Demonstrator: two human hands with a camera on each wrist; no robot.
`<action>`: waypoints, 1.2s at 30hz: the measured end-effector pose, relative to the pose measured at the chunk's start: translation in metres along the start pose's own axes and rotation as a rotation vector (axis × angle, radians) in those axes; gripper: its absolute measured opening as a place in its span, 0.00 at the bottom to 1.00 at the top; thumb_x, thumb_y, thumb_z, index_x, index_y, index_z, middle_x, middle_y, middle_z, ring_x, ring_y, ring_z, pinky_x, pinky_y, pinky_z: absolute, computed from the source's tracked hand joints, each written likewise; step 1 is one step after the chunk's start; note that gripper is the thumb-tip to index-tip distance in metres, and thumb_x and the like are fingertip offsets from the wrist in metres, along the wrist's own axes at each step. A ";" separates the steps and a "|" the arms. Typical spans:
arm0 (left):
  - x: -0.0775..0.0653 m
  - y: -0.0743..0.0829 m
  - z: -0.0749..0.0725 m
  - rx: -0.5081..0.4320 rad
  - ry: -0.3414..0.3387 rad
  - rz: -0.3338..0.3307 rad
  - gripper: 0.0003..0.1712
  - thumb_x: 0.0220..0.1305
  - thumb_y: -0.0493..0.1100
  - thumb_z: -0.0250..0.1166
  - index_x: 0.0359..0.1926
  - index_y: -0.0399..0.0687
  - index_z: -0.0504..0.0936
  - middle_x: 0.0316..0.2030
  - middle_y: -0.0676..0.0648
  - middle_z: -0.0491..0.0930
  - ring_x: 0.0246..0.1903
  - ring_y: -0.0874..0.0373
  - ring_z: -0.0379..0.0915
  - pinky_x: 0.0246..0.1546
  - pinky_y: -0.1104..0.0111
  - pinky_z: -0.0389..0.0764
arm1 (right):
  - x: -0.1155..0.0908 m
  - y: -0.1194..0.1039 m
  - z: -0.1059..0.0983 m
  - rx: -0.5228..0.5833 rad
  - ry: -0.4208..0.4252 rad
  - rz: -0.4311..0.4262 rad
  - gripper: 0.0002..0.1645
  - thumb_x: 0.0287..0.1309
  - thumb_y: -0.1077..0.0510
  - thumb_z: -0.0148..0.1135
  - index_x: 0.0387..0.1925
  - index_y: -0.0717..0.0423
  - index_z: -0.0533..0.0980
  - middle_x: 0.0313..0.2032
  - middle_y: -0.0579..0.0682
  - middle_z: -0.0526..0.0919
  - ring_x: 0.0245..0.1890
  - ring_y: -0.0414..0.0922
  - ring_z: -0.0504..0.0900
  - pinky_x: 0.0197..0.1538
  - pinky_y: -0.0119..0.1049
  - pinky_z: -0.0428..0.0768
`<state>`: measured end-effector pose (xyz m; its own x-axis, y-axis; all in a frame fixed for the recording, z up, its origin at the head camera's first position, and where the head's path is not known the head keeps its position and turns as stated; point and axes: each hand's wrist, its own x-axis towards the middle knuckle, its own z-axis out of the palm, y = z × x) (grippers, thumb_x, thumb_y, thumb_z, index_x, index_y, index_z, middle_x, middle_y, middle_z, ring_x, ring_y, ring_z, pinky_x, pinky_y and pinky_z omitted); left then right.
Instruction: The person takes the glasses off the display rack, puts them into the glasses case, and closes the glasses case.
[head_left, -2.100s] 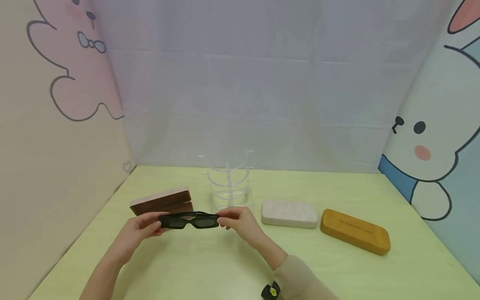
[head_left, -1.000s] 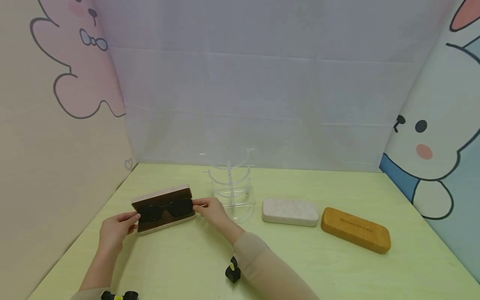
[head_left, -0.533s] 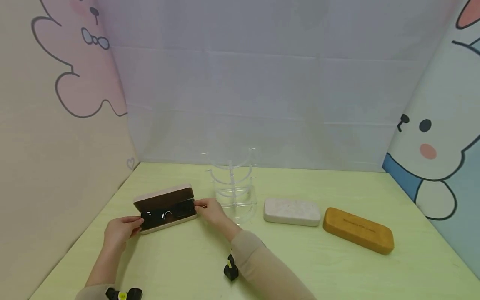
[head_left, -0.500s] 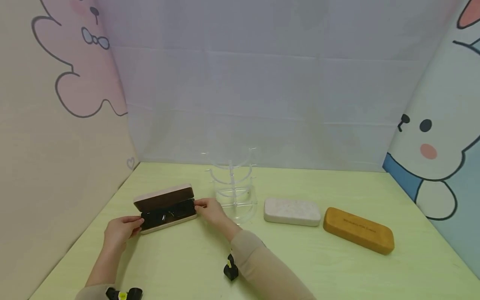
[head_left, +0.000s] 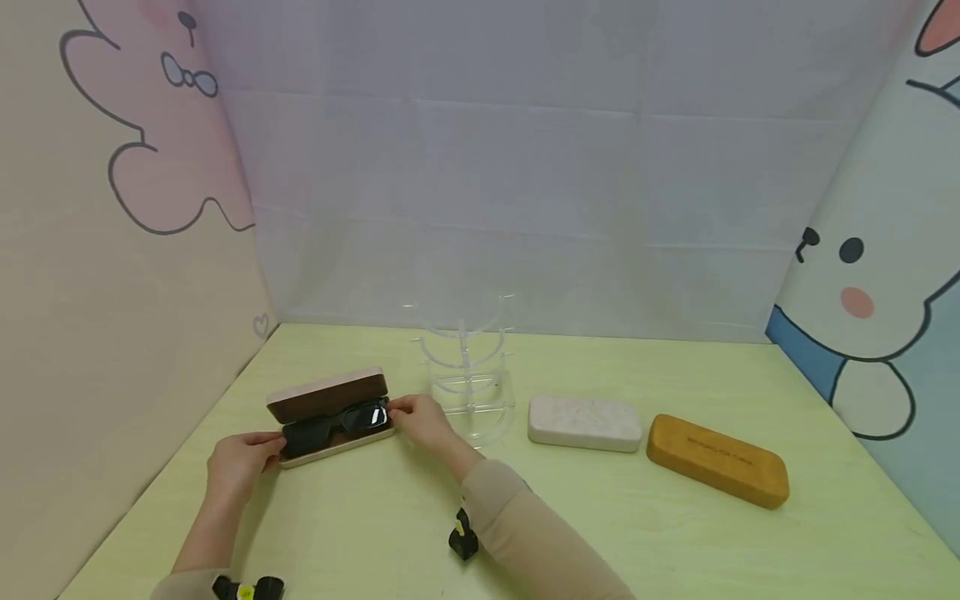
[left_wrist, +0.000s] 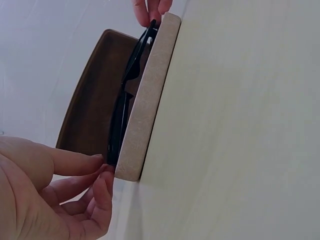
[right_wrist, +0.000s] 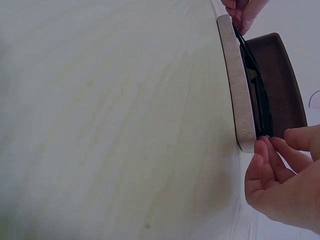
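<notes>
A pair of black sunglasses [head_left: 365, 417] lies in the opened glasses case [head_left: 327, 396], lenses facing up and the right lens catching light. The case is pale outside with a brown lining, and its lid [left_wrist: 92, 95] leans back. My left hand [head_left: 238, 462] pinches the sunglasses' left end at the case's edge. At the opposite end, my right hand [head_left: 429, 423] holds the frame's corner with its fingertips, seen closely in the right wrist view beside the case's pale wall [right_wrist: 236, 80]. The temples are hidden behind the lenses.
A clear acrylic glasses stand [head_left: 467, 367] is just behind the right hand. To the right lie a closed white glasses case [head_left: 583, 423] and a closed mustard-yellow case [head_left: 717, 461]. A printed wall panel [head_left: 150, 292] borders the table on the left.
Both hands have carried the sunglasses from in front of the case back and left into it. Over the last half second they tilt slightly, the glare shifting to the right lens.
</notes>
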<state>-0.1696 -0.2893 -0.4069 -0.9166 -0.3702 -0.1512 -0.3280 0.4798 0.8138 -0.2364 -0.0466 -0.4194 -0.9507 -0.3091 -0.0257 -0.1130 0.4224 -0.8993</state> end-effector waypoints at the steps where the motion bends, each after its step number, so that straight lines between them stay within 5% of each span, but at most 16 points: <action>1: 0.000 0.000 -0.001 0.012 -0.010 0.000 0.21 0.58 0.39 0.60 0.46 0.23 0.76 0.24 0.49 0.82 0.20 0.69 0.74 0.23 0.76 0.75 | -0.001 -0.001 0.000 0.000 0.003 0.005 0.13 0.59 0.60 0.55 0.42 0.61 0.80 0.40 0.52 0.83 0.37 0.38 0.75 0.40 0.28 0.74; 5: 0.000 0.001 -0.006 0.045 -0.043 -0.007 0.25 0.59 0.43 0.59 0.49 0.24 0.74 0.26 0.49 0.82 0.21 0.68 0.74 0.26 0.74 0.74 | -0.001 -0.005 0.001 0.017 0.029 0.030 0.15 0.59 0.59 0.54 0.46 0.61 0.78 0.41 0.52 0.82 0.38 0.40 0.77 0.39 0.29 0.74; 10: 0.002 0.008 -0.012 0.076 0.018 0.007 0.37 0.60 0.55 0.57 0.59 0.29 0.65 0.43 0.32 0.78 0.31 0.53 0.80 0.36 0.60 0.76 | 0.000 -0.014 0.001 0.036 0.060 0.019 0.26 0.61 0.54 0.54 0.59 0.59 0.66 0.49 0.54 0.77 0.48 0.48 0.77 0.45 0.37 0.77; 14: 0.007 0.019 -0.013 0.021 0.035 0.015 0.45 0.60 0.63 0.51 0.65 0.33 0.57 0.57 0.26 0.64 0.49 0.38 0.72 0.47 0.52 0.73 | 0.004 -0.020 0.001 0.015 0.047 -0.007 0.32 0.62 0.50 0.52 0.66 0.50 0.58 0.58 0.55 0.70 0.57 0.50 0.71 0.53 0.43 0.73; 18: 0.014 0.028 -0.009 -0.041 0.031 0.005 0.45 0.60 0.66 0.48 0.64 0.34 0.60 0.56 0.27 0.64 0.49 0.38 0.70 0.46 0.57 0.75 | 0.009 -0.026 0.002 -0.039 0.014 -0.071 0.32 0.64 0.51 0.50 0.68 0.45 0.55 0.61 0.54 0.67 0.58 0.51 0.69 0.55 0.44 0.72; 25: 0.015 0.026 -0.004 0.087 0.120 0.031 0.37 0.59 0.65 0.53 0.53 0.36 0.73 0.38 0.35 0.76 0.31 0.51 0.71 0.24 0.68 0.69 | 0.011 -0.026 0.006 -0.092 0.000 -0.144 0.24 0.65 0.55 0.49 0.62 0.46 0.64 0.57 0.51 0.71 0.54 0.47 0.74 0.51 0.37 0.75; 31: 0.010 0.020 -0.007 0.120 0.022 0.083 0.37 0.59 0.66 0.51 0.55 0.39 0.71 0.54 0.31 0.69 0.49 0.38 0.67 0.41 0.53 0.72 | 0.009 -0.024 0.003 -0.035 0.058 -0.128 0.15 0.64 0.55 0.50 0.52 0.46 0.71 0.48 0.52 0.79 0.48 0.45 0.78 0.42 0.32 0.76; 36: 0.007 0.017 -0.008 0.155 -0.016 0.140 0.36 0.60 0.65 0.52 0.54 0.39 0.72 0.54 0.32 0.71 0.53 0.34 0.63 0.45 0.48 0.69 | 0.008 -0.024 0.001 -0.048 0.102 -0.124 0.08 0.61 0.55 0.55 0.42 0.49 0.75 0.44 0.52 0.82 0.40 0.42 0.81 0.37 0.30 0.76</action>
<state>-0.1800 -0.2904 -0.3897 -0.9587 -0.2794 -0.0522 -0.2271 0.6427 0.7317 -0.2413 -0.0598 -0.3988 -0.9526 -0.2747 0.1308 -0.2429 0.4275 -0.8708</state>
